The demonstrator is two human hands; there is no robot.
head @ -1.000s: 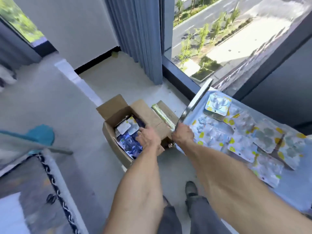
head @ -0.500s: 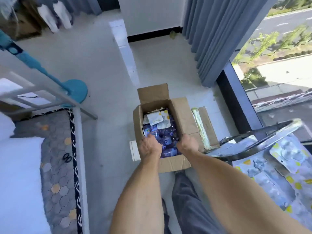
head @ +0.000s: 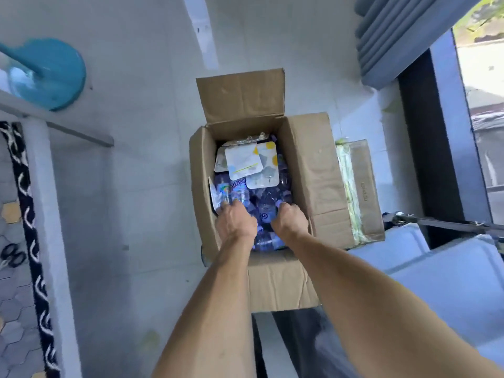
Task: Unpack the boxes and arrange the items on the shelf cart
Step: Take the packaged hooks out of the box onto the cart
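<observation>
An open cardboard box (head: 308, 170) stands on the floor below me. It is filled with blue-purple blister packs (head: 268, 196), and a few white and yellow card packs (head: 244, 162) lie on top at the far end. Both hands are down inside the near end of the box. My left hand (head: 236, 223) curls its fingers over a blue pack by the left wall. My right hand (head: 289, 222) curls into the blue packs beside it, fingertips hidden. A corner of the white shelf cart (head: 447, 271) with its metal rail (head: 441, 223) shows at the right.
A teal round stand base (head: 51, 72) sits on the floor at the upper left, next to a white frame leg (head: 41, 186) and a patterned rug (head: 24, 214) with scissors (head: 12, 255). Grey curtain (head: 395, 36) and window frame (head: 420, 137) close the right side.
The view has swung from the cart down onto the box. Both hands moved from the box's near edge deeper into the blue packs.
</observation>
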